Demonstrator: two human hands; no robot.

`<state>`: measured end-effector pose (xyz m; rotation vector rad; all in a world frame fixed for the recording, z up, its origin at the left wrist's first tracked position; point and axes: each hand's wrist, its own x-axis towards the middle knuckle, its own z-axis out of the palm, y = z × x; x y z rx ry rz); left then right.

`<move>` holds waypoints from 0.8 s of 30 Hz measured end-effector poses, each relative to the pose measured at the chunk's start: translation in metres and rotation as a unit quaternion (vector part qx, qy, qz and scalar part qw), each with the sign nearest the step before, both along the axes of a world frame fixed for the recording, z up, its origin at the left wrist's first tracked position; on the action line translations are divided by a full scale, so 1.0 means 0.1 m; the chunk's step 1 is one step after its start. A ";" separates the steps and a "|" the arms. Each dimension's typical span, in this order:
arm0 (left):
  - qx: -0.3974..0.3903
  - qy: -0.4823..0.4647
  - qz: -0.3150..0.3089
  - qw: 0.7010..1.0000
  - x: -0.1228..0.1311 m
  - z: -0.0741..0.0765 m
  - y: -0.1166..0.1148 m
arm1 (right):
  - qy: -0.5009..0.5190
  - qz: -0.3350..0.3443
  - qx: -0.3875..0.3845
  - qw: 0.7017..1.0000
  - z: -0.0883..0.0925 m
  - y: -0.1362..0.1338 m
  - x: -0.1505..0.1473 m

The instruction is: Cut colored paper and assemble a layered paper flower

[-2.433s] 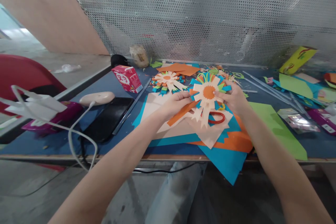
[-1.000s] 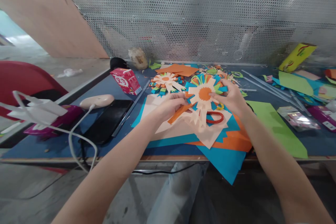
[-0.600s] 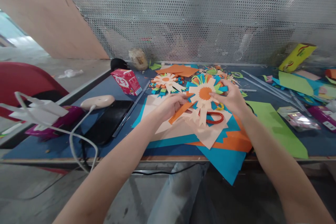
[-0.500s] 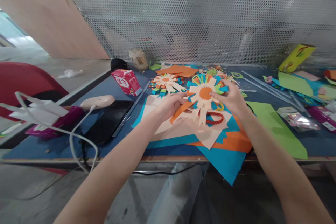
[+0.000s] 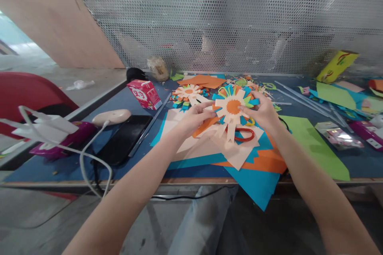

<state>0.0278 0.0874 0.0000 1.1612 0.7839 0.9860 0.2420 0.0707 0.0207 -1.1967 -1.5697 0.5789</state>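
A layered paper flower [image 5: 234, 118] with an orange scalloped centre, pale peach petals, blue, green and orange petals behind, and two peach tails hangs between my hands. My right hand [image 5: 261, 109] pinches it from the right, thumb on the orange centre. On the opposite side, my left hand [image 5: 199, 117] has its fingertips at the left petals; part of its grip is hidden. Below the flower lie red-handled scissors [image 5: 247, 134] and an orange paper strip [image 5: 205, 127]. Peach sheets [image 5: 191, 147] are stacked beneath. A similar paper flower [image 5: 189, 91] lies behind my left hand.
To the left are a red-pink drink carton [image 5: 145, 93], a black phone [image 5: 125, 139] and a white cable [image 5: 82, 163]. Green paper [image 5: 314, 147] lies to the right, near a yellow packet [image 5: 338, 67]. A perforated metal panel [image 5: 239, 20] closes off the back.
My left hand has shifted slightly and turned, its fingers now straighter along the flower's left edge. The flower and my right hand stay nearly in place.
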 end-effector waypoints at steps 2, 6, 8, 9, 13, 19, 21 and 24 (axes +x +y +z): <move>0.002 -0.003 -0.004 1.000 0.01 0.01 -0.01 | 0.005 -0.002 0.005 1.000 -0.02 0.01 0.00; -0.005 -0.009 0.005 1.000 0.03 0.04 -0.03 | 0.012 0.003 0.005 1.000 -0.05 0.03 0.01; -0.009 -0.015 0.007 1.000 0.03 0.05 -0.04 | 0.011 0.004 0.006 1.000 -0.05 0.03 0.01; -0.009 -0.018 0.005 1.000 0.03 0.05 -0.04 | 0.010 0.004 0.007 1.000 -0.05 0.03 0.01; -0.008 -0.017 0.006 1.000 0.03 0.05 -0.04 | 0.000 -0.012 0.013 1.000 -0.05 0.03 0.01; -0.031 -0.018 0.020 0.999 0.04 0.06 -0.05 | -0.008 -0.026 0.018 0.999 -0.04 0.03 0.01; -0.038 -0.024 0.033 0.998 0.04 0.06 -0.05 | -0.008 -0.023 0.017 1.000 -0.05 0.03 0.01; -0.033 -0.030 0.044 0.998 0.04 0.06 -0.05 | -0.003 -0.018 0.017 1.000 -0.05 0.02 0.00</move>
